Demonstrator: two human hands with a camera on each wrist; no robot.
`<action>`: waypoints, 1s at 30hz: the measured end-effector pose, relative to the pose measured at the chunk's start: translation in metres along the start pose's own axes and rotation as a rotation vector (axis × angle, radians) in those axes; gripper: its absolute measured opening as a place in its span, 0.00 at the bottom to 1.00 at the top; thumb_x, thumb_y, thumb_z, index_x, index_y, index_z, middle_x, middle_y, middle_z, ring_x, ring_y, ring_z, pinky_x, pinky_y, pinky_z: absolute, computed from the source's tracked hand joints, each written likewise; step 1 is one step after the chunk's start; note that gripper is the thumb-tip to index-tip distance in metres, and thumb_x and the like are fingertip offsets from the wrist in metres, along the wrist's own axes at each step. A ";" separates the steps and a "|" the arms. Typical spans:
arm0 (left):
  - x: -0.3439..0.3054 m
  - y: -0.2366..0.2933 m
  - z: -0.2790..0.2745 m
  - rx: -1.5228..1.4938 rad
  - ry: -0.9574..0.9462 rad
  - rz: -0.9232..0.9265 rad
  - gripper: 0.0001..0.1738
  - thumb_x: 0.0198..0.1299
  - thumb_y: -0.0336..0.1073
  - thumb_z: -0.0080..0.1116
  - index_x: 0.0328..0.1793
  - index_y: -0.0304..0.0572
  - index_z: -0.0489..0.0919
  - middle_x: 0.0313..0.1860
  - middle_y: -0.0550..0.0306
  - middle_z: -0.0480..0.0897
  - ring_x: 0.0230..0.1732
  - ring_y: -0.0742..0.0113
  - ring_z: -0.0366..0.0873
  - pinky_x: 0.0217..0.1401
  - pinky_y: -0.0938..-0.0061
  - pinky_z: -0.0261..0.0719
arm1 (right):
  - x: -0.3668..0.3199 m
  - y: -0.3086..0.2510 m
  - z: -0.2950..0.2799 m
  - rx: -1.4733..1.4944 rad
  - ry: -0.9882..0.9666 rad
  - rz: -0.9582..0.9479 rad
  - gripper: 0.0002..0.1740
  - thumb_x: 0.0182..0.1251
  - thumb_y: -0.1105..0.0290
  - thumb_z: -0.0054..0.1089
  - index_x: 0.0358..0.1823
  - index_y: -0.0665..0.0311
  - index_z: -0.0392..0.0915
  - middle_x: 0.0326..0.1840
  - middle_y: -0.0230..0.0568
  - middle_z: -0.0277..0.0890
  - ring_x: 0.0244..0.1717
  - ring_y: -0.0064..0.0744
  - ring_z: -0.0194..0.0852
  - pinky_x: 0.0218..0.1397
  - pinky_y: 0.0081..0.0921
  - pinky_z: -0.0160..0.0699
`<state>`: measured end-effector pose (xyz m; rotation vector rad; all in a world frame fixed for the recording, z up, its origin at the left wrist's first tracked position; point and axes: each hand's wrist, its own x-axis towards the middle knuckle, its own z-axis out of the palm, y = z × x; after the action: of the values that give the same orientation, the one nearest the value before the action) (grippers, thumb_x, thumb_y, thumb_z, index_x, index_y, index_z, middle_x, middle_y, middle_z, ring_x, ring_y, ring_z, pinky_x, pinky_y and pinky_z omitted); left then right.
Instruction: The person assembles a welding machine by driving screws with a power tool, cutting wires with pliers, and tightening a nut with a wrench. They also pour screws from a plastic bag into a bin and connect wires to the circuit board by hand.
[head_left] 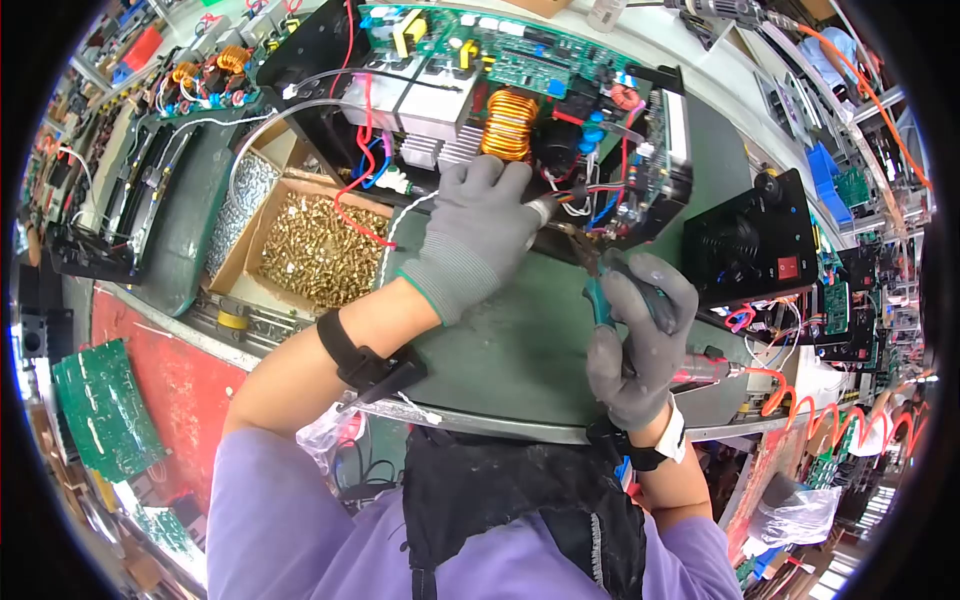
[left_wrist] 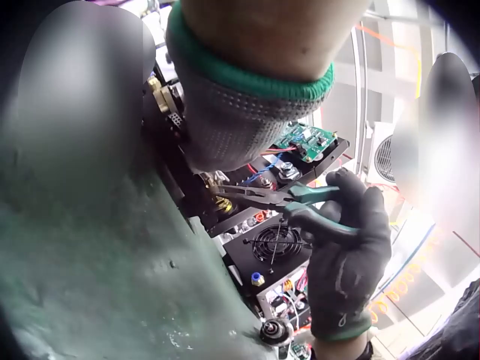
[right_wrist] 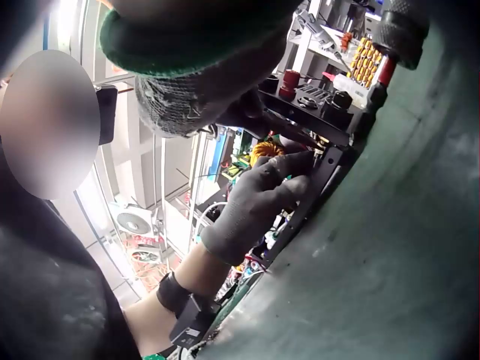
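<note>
Cluttered workshop [head_left: 885, 300], dark-green surface [head_left: 505, 350], grey-gloved left hand [head_left: 475, 230] at black metal chassis [right_wrist: 311, 199], grip unclear, grey-gloved right hand [head_left: 645, 335] curled round green-handled pliers [left_wrist: 280, 200], brass-coloured screws [head_left: 325, 245], coiled orange hose [head_left: 782, 380]

screws [head_left: 325, 250] lie in a box [head_left: 243, 248] left of the pliers [head_left: 597, 297]; a fan unit [head_left: 740, 240] right.
</note>
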<state>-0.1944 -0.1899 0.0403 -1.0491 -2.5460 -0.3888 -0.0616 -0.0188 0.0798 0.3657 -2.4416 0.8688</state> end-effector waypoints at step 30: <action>0.000 -0.005 0.002 -0.033 0.029 0.039 0.15 0.57 0.41 0.61 0.52 0.65 0.87 0.50 0.60 0.76 0.52 0.57 0.70 0.55 0.58 0.64 | -0.011 -0.007 0.034 -0.337 0.025 -0.216 0.31 0.41 0.79 0.70 0.55 0.63 0.82 0.58 0.49 0.63 0.43 0.45 0.79 0.41 0.33 0.83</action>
<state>-0.1982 -0.1926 0.0375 -1.0956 -2.4982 -0.4341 -0.0629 -0.0458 0.0551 0.4771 -2.4129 0.3603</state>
